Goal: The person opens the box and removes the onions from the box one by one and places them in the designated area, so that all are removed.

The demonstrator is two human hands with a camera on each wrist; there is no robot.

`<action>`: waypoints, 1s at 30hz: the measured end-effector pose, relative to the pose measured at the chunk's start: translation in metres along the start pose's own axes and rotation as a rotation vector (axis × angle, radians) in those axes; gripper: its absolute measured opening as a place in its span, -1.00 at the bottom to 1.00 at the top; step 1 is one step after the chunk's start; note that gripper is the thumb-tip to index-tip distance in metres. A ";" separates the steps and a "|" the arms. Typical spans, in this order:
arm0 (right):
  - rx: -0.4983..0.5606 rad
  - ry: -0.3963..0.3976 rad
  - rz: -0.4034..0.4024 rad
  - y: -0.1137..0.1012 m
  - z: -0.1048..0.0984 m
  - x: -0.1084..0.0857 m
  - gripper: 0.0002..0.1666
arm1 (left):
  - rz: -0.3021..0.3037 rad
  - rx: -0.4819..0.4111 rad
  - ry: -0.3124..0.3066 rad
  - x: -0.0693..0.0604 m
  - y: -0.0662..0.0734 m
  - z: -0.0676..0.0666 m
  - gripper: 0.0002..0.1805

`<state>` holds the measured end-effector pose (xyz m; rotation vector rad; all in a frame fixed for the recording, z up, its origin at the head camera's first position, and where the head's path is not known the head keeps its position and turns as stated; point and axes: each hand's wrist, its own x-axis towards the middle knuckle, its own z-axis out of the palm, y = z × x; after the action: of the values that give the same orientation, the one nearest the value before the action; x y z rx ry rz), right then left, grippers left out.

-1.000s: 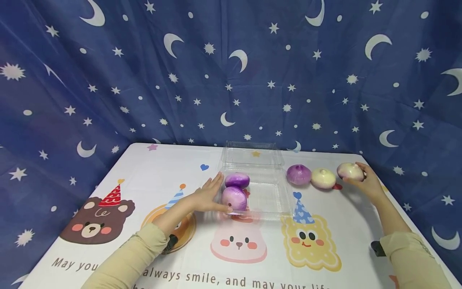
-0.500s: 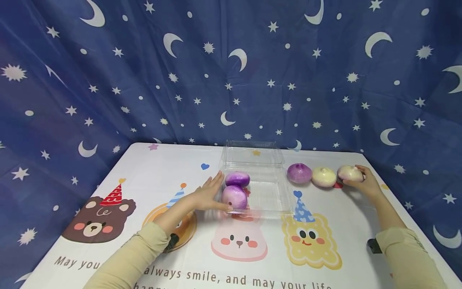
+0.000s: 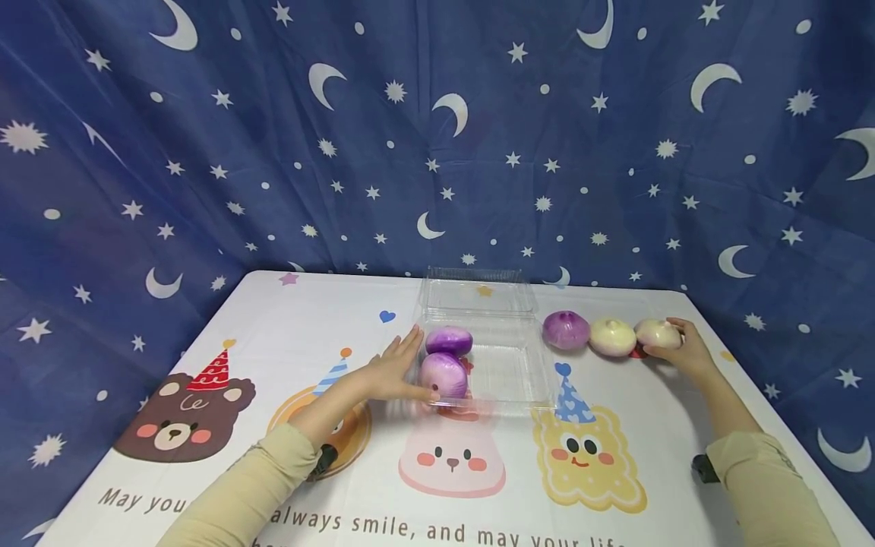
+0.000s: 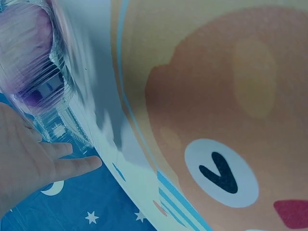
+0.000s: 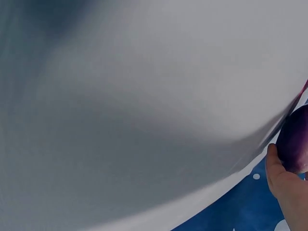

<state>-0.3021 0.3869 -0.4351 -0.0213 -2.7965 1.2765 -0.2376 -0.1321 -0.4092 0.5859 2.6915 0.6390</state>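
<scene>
My right hand (image 3: 689,351) grips a white onion tinged with purple (image 3: 658,334) at the table's far right. That onion looks dark purple underneath in the right wrist view (image 5: 294,137), thumb against its side. A pale yellow onion (image 3: 611,337) and a purple onion (image 3: 566,330) sit in a row to its left. Fingers straight, my left hand (image 3: 390,376) touches the left side of a clear plastic container (image 3: 509,376). Inside, along its left wall, lie a deep purple onion (image 3: 449,340) and a lighter purple onion (image 3: 444,375).
The container's clear lid (image 3: 478,295) is folded back behind it. A white tablecloth (image 3: 328,304) printed with cartoon figures covers the table. Behind the far edge hangs a blue curtain (image 3: 383,205) with moons and stars.
My right hand has shifted slightly left with the onion, bringing it up close to the pale yellow one. The left hand and the container have stayed put.
</scene>
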 end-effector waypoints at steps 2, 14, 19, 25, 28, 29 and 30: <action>-0.012 -0.012 0.008 -0.001 0.000 0.001 -0.01 | 0.000 0.000 -0.001 0.000 0.000 0.000 0.27; -0.022 -0.031 0.048 -0.008 -0.001 -0.001 0.04 | -0.001 -0.005 -0.004 -0.001 0.002 -0.002 0.27; -0.025 -0.025 0.063 -0.008 -0.002 -0.004 0.05 | 0.000 -0.010 -0.003 -0.001 0.002 -0.001 0.27; -0.043 -0.002 0.073 -0.005 -0.003 -0.007 -0.03 | -0.013 -0.018 -0.018 -0.001 0.002 0.001 0.28; -0.033 0.030 0.049 -0.008 -0.004 -0.005 -0.07 | -0.012 -0.011 -0.009 -0.002 0.002 0.000 0.27; -0.029 0.043 0.039 -0.009 -0.004 -0.005 -0.09 | -0.011 -0.008 -0.007 -0.002 0.002 -0.001 0.27; -0.028 0.057 0.029 -0.011 -0.004 -0.004 -0.10 | -0.009 -0.008 -0.003 -0.002 0.002 -0.001 0.26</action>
<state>-0.2975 0.3832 -0.4245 -0.0988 -2.7760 1.2228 -0.2360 -0.1318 -0.4072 0.5713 2.6863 0.6456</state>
